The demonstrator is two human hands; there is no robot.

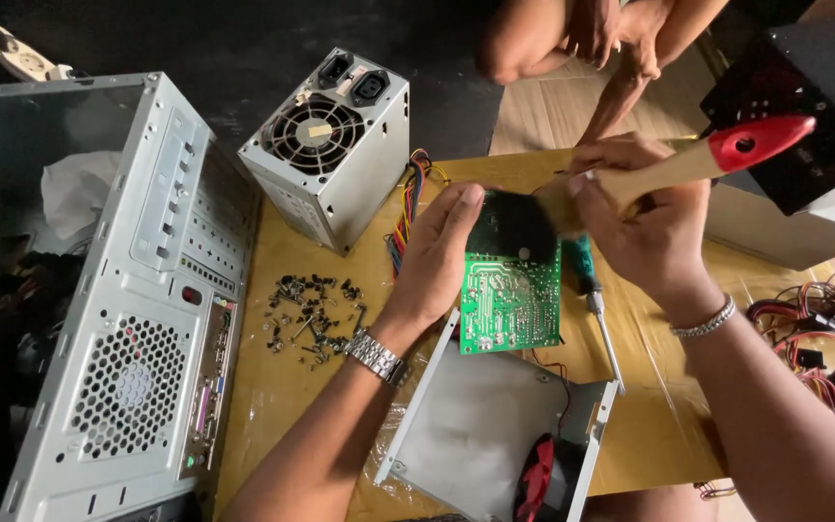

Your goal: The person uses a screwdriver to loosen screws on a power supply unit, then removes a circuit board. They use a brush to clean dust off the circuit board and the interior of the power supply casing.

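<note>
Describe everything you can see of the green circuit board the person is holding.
The green circuit board is a flat rectangle, solder side up, with pale traces and shiny solder points. It is held above a grey metal casing, slightly tilted. The left hand grips its left edge, while the right hand sweeps a wooden, red-tipped paintbrush over it; the dark bristles blur across its upper part.

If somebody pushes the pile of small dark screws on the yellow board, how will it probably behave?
The screws lie loose and apart, so they would probably scatter rather than slide together. Some look round-headed, so a few may roll across the smooth yellow board. Each is likely light and hard to pinch.
</note>
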